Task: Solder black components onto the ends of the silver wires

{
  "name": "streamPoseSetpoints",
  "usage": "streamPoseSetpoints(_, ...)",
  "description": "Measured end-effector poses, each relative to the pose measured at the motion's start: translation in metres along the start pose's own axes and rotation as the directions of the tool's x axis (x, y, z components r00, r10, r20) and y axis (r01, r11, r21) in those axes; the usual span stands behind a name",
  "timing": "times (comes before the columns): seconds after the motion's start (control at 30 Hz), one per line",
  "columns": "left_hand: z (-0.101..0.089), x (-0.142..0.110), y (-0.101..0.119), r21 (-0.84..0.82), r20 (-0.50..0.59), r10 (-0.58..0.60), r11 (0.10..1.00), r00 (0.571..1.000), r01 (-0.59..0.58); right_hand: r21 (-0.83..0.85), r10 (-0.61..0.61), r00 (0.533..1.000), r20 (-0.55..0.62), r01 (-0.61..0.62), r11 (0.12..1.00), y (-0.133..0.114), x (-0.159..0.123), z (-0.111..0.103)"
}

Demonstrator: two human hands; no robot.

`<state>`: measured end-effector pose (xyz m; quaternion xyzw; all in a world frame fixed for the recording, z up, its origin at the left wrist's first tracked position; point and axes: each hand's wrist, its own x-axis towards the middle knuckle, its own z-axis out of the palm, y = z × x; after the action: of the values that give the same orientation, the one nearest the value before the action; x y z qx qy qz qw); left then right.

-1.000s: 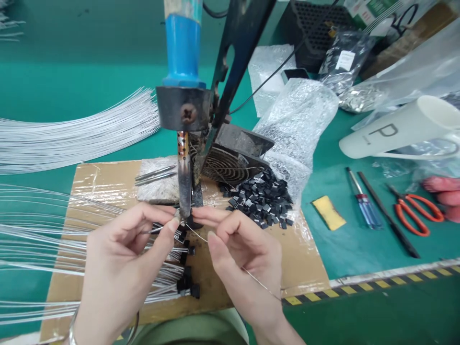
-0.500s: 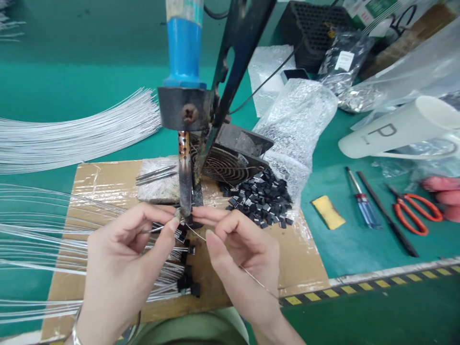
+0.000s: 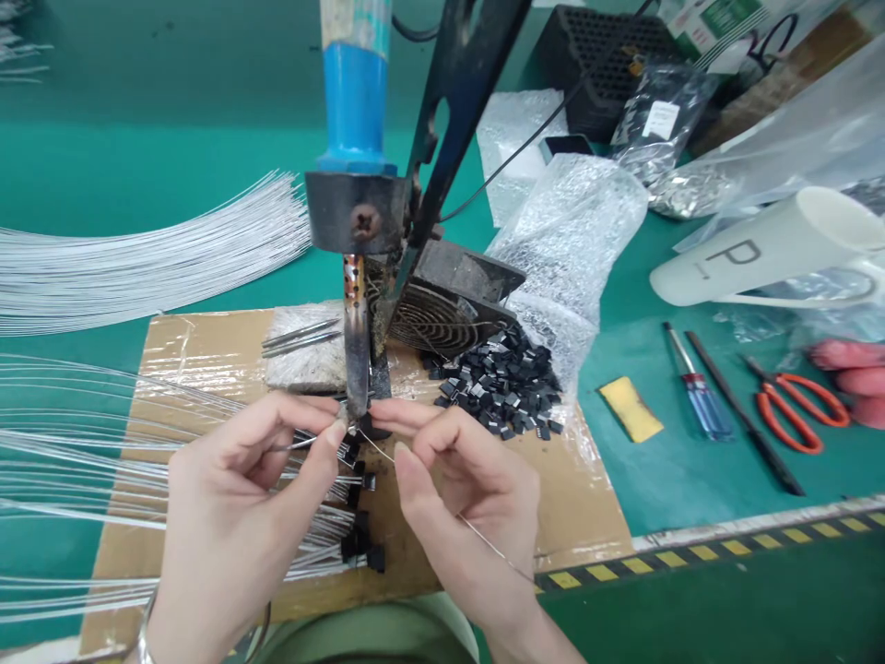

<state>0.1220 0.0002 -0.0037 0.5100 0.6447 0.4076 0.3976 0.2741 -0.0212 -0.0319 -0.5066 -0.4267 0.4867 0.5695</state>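
Note:
My left hand is closed, thumb and forefinger pinching a thin wire just under the tip of a soldering iron. The iron has a blue handle and hangs tip down in a black bracket. My right hand is closed on a thin strand of solder wire, which runs from the iron tip across the palm. Its forefinger reaches to the right side of the tip. The joint at the tip is small and partly hidden by fingertips. Below lie white wires with black connectors.
Behind the iron stands a fan, beside a pile of black connectors on cardboard. A bundle of white wires lies left. To the right are a yellow sponge, a screwdriver, orange-handled pliers and a white mug.
Both hands hold nearly the same position at the iron tip. The right thumb has shifted very slightly left along the solder wire.

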Motion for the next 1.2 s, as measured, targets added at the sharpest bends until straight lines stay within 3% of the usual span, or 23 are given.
streamPoseSetpoints(1.2,0.0017,0.0018,0.0017,-0.002,0.006,0.018,1.000,1.000,-0.018,-0.041,0.001,0.999,0.049,0.001,0.999,-0.0036,-0.0010,-0.0048)
